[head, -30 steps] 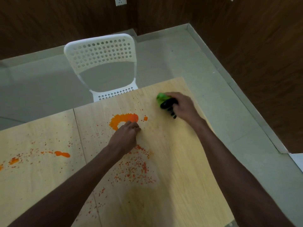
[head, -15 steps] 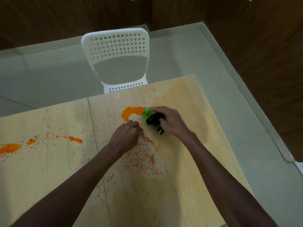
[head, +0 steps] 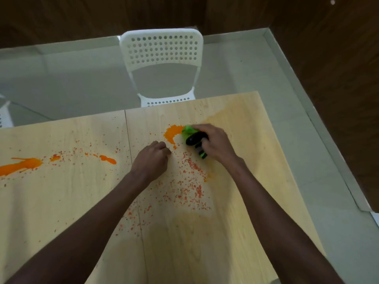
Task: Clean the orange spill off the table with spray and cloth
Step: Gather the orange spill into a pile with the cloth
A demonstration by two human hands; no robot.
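On the light wooden table (head: 256, 152), a thick orange blob (head: 171, 132) lies near the far edge. My right hand (head: 218, 143) is shut on a green and black cleaning tool (head: 193, 138), and the tool's green end presses on the blob's right side. My left hand (head: 152, 158) rests on the table as a closed fist just below and left of the blob, with nothing visible in it. Several fine orange specks (head: 190, 181) are scattered between my forearms.
A long orange streak (head: 20, 166) and a smaller orange blob (head: 107, 159) mark the left table panel. A damp, darker patch (head: 231, 115) shows at the far right corner. A white perforated chair (head: 162, 50) stands behind the far edge, on a grey floor.
My right hand has slid the green and black tool left across the table onto the orange blob. My left fist has stayed where it was.
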